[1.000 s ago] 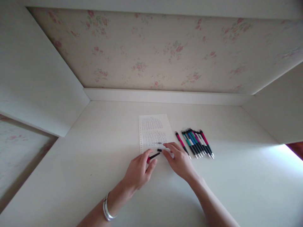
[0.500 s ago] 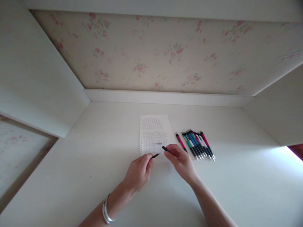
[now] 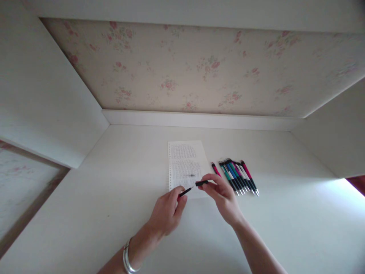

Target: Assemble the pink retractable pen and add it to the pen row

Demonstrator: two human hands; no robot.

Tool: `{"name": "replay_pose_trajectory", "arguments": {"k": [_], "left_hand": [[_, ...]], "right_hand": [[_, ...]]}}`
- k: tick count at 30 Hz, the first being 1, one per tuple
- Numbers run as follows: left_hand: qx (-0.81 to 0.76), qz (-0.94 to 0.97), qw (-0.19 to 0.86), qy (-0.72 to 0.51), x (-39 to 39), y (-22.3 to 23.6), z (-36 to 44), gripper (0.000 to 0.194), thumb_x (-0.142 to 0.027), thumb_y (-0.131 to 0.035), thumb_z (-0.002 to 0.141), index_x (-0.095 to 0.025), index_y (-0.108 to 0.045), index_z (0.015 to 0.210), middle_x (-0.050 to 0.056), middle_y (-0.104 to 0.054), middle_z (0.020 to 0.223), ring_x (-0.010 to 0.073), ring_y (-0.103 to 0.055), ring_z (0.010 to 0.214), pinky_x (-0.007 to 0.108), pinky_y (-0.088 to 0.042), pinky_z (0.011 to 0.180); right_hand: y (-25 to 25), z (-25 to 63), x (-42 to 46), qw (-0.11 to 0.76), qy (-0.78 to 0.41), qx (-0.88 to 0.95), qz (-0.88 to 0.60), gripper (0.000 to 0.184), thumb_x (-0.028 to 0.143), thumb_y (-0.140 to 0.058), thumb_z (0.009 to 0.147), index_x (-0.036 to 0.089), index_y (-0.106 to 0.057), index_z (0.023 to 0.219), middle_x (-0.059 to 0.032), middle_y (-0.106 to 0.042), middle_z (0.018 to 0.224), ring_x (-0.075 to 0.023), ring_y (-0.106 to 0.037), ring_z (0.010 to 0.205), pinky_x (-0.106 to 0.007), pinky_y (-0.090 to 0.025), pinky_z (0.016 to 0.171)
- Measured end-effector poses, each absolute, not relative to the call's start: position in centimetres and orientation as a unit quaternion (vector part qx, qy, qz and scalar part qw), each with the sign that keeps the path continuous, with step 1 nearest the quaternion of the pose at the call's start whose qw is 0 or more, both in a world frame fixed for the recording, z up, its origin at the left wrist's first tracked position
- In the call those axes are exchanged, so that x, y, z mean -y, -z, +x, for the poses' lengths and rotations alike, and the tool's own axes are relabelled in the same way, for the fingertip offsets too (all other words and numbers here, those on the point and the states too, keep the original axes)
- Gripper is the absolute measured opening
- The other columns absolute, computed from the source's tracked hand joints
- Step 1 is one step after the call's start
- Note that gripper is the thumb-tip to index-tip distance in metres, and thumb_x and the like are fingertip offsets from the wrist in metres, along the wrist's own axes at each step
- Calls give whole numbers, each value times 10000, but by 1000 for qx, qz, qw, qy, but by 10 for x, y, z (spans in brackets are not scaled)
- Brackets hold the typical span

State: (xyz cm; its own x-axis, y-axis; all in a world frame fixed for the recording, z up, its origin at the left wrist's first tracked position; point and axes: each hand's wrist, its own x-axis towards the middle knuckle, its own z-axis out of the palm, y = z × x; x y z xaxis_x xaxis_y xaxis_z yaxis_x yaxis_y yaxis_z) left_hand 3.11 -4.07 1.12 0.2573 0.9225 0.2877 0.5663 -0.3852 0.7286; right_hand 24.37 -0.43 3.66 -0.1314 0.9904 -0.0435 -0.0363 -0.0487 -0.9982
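My left hand (image 3: 167,211) is closed on a pen body (image 3: 184,192) with a pink end and a thin black front, pointing up and right. My right hand (image 3: 222,194) pinches a short black pen piece (image 3: 202,183) just right of that tip; the two parts lie almost in line, a small gap between them. Both hands hover over the near edge of a written notebook sheet (image 3: 185,161) on the white desk (image 3: 114,182). A small metallic part (image 3: 190,175) lies on the sheet.
A row of several pens (image 3: 236,176) in pink, teal, blue and white lies right of the sheet, tips toward me. Floral wallpaper (image 3: 199,68) backs the desk, with white side panels left and right. A silver bracelet (image 3: 127,258) is on my left wrist.
My right hand lifted the black piece off the sheet and turned it level with the pen tip held in my left hand. The view shifted down slightly.
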Motion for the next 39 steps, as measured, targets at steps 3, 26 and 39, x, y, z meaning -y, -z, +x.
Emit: {"name": "replay_pose_trajectory", "arguments": {"k": [3,26,39], "left_hand": [[-496,751,249,-358,42,-11,31,177,-345,-438,1115,-199,-536,1137,-7,-671,822,183,-655,676,286,-456,614],[-475,769,227,-363,41,-8,32,242,-257,-345,1135,-197,-551,1023,-10,-603,796,169,-610,665,290,-437,630],[-468,771,213,-374,39,-7,31,142,-298,-415,1125,-234,-507,1213,8,-713,966,201,-716,811,310,-557,716]], "right_hand": [[-39,243,6,471,-600,459,-456,290,450,-802,847,223,-687,984,-67,-762,941,-242,-758,957,-400,-606,905],[-43,244,4,450,-557,571,-401,62,285,-685,957,247,-677,1004,-23,-687,958,-131,-700,883,-242,-558,772],[-27,236,5,338,-541,655,-406,491,201,-640,934,276,-522,1405,-56,-740,1110,-178,-763,980,-366,-640,906]]}}
